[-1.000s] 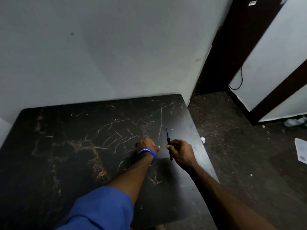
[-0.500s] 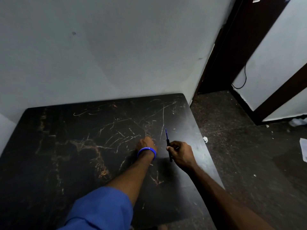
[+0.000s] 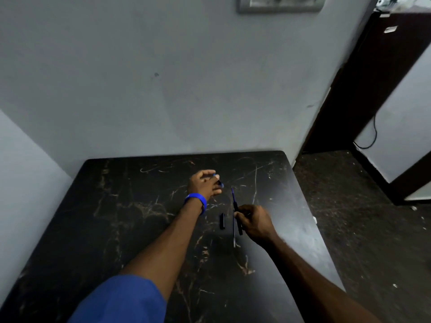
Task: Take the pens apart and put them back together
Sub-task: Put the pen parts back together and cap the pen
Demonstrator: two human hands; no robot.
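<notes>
My right hand (image 3: 254, 220) grips a dark pen part (image 3: 236, 210) with a thin blue refill sticking up from it, tilted away from me. My left hand (image 3: 204, 184), with a blue wristband, is lifted above the black marbled table (image 3: 116, 217) and pinches a small blue pen piece (image 3: 219, 183) at its fingertips. A short black pen part (image 3: 222, 221) lies flat on the table between my two wrists. A thin rod-like pen part (image 3: 234, 236) lies on the table just left of my right hand.
The table stands against a grey wall, with its right edge next to a dark speckled floor (image 3: 373, 229). A dark door frame (image 3: 363, 78) rises at the right. A switch plate (image 3: 279, 3) sits high on the wall.
My left hand has lifted off the table and moved away from me with a small blue piece. A short black part now lies uncovered on the table. My right hand still holds its pen part.
</notes>
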